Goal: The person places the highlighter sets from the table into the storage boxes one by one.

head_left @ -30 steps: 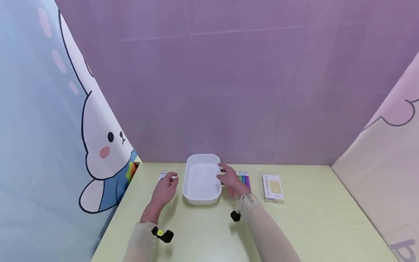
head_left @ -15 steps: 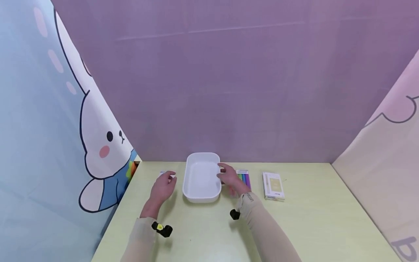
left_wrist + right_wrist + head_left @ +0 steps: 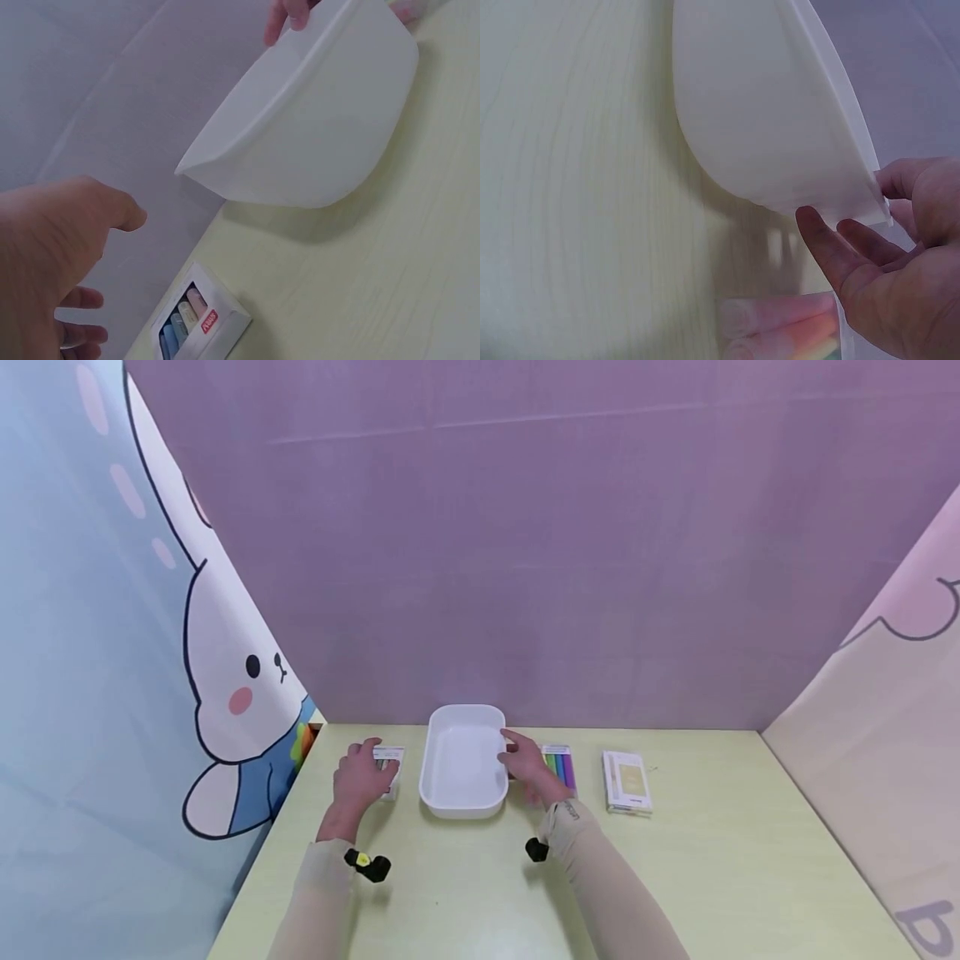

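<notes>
A white plastic tub [image 3: 463, 760] stands on the table. My right hand [image 3: 525, 762] holds its right rim; in the right wrist view the fingers [image 3: 900, 180] and thumb lie on either side of the edge. To the tub's left, my left hand [image 3: 362, 777] hovers over a small white box [image 3: 202, 319] with a window showing several pastel sticks, perhaps chalks or highlighters. The left fingers are spread, and nothing is seen in their grasp. Partly behind the right hand lies a clear pack of coloured sticks [image 3: 560, 766].
Farther right lies a white box [image 3: 627, 783] with a gold panel. A purple cloth [image 3: 525, 568] hangs along the table's back edge. At the left is a blue curtain [image 3: 90, 693] with a rabbit print, and a pale one [image 3: 900, 735] hangs at the right.
My left hand has moved slightly left and its fingers have spread, showing more of the small box. The right hand stays at the tub's rim; the view has shifted a little.
</notes>
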The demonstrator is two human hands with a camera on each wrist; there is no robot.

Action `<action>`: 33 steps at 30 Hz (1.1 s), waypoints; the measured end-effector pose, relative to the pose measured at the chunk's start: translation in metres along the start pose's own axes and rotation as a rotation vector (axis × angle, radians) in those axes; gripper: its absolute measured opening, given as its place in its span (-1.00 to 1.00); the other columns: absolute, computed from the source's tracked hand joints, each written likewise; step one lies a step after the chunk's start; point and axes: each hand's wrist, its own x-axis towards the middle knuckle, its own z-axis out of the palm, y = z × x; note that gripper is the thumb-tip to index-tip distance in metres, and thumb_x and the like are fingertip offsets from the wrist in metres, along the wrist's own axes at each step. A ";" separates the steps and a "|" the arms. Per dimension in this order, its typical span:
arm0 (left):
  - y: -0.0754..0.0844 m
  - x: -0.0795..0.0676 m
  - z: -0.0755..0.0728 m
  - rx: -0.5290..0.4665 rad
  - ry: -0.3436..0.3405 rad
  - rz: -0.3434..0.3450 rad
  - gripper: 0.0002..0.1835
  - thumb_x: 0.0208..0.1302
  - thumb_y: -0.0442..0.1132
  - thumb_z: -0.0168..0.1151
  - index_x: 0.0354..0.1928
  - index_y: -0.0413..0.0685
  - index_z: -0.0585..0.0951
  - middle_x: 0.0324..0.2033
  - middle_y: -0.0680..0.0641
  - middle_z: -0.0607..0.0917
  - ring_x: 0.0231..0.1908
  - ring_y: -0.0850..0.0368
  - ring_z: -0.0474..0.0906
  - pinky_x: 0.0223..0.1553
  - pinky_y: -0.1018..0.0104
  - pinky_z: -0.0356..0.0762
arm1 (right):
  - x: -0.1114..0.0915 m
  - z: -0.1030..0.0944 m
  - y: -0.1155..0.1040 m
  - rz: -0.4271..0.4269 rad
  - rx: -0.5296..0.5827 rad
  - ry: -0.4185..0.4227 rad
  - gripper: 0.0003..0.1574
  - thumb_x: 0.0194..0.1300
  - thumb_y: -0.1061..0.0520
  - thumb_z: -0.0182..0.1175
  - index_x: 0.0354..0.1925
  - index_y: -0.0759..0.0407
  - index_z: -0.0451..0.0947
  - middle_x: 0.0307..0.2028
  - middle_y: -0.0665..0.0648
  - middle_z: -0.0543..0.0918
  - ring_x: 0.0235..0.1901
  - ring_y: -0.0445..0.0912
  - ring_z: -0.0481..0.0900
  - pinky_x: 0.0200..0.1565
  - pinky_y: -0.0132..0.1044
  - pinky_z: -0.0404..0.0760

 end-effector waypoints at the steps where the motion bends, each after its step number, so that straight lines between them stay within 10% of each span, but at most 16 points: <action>1: -0.001 0.000 0.001 0.010 -0.006 -0.005 -0.28 0.23 0.11 0.19 0.33 -0.13 0.33 0.17 -0.39 0.36 0.01 -0.38 0.38 -0.04 -0.32 0.34 | 0.000 0.000 0.001 -0.003 -0.004 -0.001 -0.24 0.28 0.33 0.17 0.41 0.09 0.28 0.16 0.39 0.47 0.02 0.18 0.56 -0.21 -0.18 0.66; 16: -0.020 -0.005 0.042 0.015 -0.028 -0.194 -0.01 0.07 0.34 0.25 0.42 -0.09 0.20 0.21 -0.47 0.21 0.10 -0.48 0.23 0.06 -0.41 0.21 | 0.000 0.000 0.008 0.004 0.071 -0.034 -0.26 0.32 0.29 0.17 0.43 0.07 0.26 0.13 0.39 0.47 -0.08 0.11 0.59 -0.21 -0.16 0.66; 33: -0.026 -0.003 0.047 0.055 -0.040 -0.199 0.03 0.02 0.40 0.26 0.37 -0.18 0.29 0.10 -0.44 0.34 0.02 -0.39 0.23 -0.01 -0.31 0.34 | 0.001 0.001 0.008 0.008 0.087 -0.034 -0.28 0.36 0.27 0.14 0.43 0.02 0.25 0.15 0.37 0.44 -0.08 0.12 0.60 -0.15 -0.13 0.64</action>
